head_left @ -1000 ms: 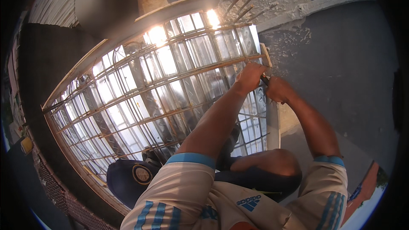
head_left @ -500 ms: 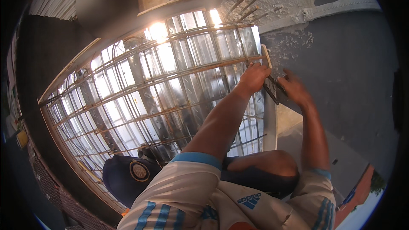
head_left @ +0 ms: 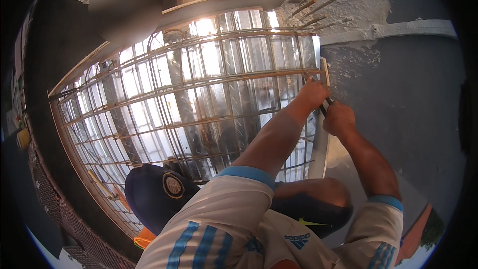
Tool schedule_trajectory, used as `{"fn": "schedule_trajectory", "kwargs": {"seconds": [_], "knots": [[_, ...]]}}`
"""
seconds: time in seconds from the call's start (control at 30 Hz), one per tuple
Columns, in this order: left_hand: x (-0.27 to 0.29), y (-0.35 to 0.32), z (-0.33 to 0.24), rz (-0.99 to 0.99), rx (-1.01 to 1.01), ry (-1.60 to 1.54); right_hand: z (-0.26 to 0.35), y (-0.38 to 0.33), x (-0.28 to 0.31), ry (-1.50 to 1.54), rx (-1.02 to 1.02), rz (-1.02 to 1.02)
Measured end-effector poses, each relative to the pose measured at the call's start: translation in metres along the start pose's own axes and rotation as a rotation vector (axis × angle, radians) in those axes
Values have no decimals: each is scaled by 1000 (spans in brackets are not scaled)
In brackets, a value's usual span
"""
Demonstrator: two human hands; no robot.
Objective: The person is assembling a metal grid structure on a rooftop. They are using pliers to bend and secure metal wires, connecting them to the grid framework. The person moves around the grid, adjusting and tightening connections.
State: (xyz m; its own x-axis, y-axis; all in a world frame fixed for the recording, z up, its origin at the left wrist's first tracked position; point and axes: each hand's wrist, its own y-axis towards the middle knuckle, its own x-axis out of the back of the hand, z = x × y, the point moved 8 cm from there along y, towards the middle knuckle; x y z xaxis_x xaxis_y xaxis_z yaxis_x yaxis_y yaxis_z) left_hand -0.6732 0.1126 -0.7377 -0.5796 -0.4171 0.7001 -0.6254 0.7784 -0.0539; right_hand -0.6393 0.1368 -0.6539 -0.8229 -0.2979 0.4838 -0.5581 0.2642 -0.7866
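While crouched — both hands [head_left: 326, 107] at rebar [head_left: 239, 82] w/ tool [head_left: 326, 104]

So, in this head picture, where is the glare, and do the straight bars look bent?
Head view: strong glare on the shiny sheet under the rebar grid, brightest near the top; the fisheye bends the bars toward the rim and darkens the corners; the left hand and right hand stay fairly sharp.

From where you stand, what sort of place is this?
Likely a building site: a rebar grid over shiny sheeting, bare bar ends sticking out beside rough concrete.
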Motion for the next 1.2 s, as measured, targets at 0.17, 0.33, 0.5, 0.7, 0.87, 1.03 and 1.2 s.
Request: {"fn": "schedule_trajectory", "kwargs": {"seconds": [0.17,0.33,0.5,0.7,0.87,1.03,1.2], "knots": [[-5,-3,2,249,-21,-22,-1,6,-12,316,121,114],[26,-35,2,-217,-150,-114,-9,18,-53,1185,154,542],[39,-50,-10,-547,-36,9,-2,9,-61,1673,238,678],[20,-21,-8,-342,40,-51,-13,-13,13,443,147,-216],[18,2,-9,-209,112,-120,-9,6,15,-44,-126,-387],[19,3,-5,-118,112,-161,-19,13,20,185,-7,-252],[43,-44,-17,-542,0,71,-23,24,-33,824,28,338]]}}
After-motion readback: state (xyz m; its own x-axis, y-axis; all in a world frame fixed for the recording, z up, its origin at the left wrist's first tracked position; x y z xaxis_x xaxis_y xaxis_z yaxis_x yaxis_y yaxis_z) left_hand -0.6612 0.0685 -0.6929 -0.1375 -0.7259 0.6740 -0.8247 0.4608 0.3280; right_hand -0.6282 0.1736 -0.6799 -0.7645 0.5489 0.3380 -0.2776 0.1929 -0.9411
